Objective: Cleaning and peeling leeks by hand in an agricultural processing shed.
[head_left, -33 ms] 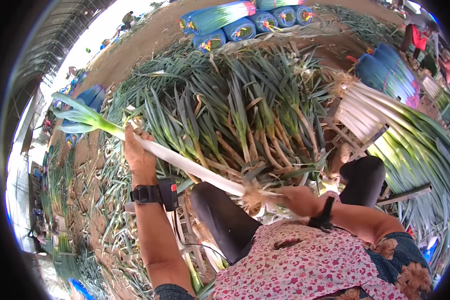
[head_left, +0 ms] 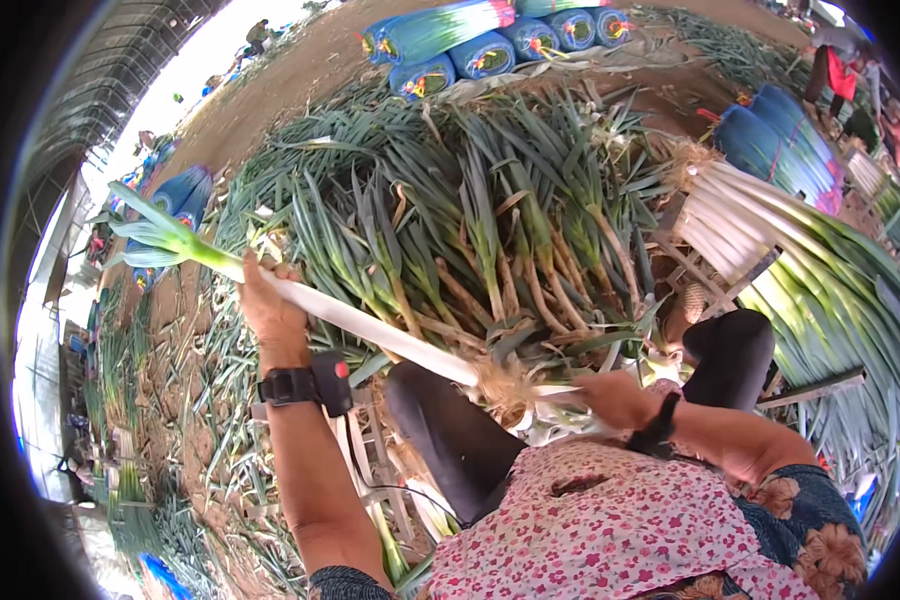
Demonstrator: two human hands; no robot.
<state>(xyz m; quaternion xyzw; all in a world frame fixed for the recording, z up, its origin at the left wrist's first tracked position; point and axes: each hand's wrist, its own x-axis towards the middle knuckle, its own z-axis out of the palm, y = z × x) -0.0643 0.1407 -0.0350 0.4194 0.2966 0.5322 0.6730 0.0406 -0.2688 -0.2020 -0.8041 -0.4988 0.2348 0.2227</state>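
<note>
A long green onion (head_left: pixel 380 330) lies slantwise across my front, its shaft white and peeled, its green leaves at the upper left. My left hand (head_left: pixel 273 310) is wrapped round the shaft just below the leaves. The root tuft (head_left: pixel 505 388) is at the lower right end, above my knee. My right hand (head_left: pixel 620 402) is closed beside the roots on a thin pale strip (head_left: pixel 558 391); whether this is a peel or a blade, I cannot tell. Ahead of me lies a heap of unpeeled green onions (head_left: pixel 510 240) with brownish stalks and dark leaves.
On the right, peeled onions (head_left: pixel 740 225) are stacked on a low metal rack (head_left: pixel 710 285). Blue-wrapped bundles (head_left: pixel 485 55) lie at the far side, with another group (head_left: pixel 770 140) at the right. Loose leaves litter the ground at left. People (head_left: pixel 840 75) are in the far right background.
The onion and my left hand have shifted very slightly left. My right hand has moved a little to the right, away from the roots, still closed.
</note>
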